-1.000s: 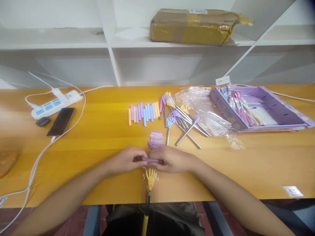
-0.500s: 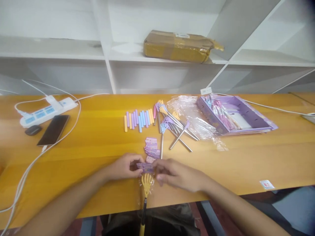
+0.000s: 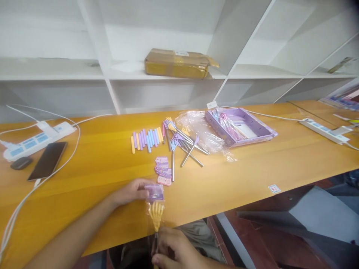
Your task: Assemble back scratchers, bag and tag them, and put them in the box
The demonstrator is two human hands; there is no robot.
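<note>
At the table's front edge lies a yellow hand-shaped back scratcher (image 3: pixel 156 213) in a clear plastic bag, its claw pointing away from me. A folded purple card (image 3: pixel 155 191) sits across the bag's top end, and my left hand (image 3: pixel 134 191) pinches its left side. My right hand (image 3: pixel 176 246) is closed round the scratcher's handle through the bag, low and past the table edge. Just beyond the card is a small stack of purple and pink cards (image 3: pixel 163 170). Several loose back scratchers (image 3: pixel 183 141) with metal rods lie crossed in a heap farther back.
Coloured handle tubes (image 3: pixel 147 139) lie in a row left of the heap. Clear bags (image 3: pixel 206 130) rest beside a purple box (image 3: pixel 244 142) holding wrapped scratchers. A phone (image 3: pixel 48 160), a power strip (image 3: pixel 39 141) and white cables occupy the left. A taped carton (image 3: pixel 176 64) sits on the shelf.
My right hand has left the card and moved down to grip the back scratcher's handle. My left hand still holds the card, which now faces up more. The view has swung right.
</note>
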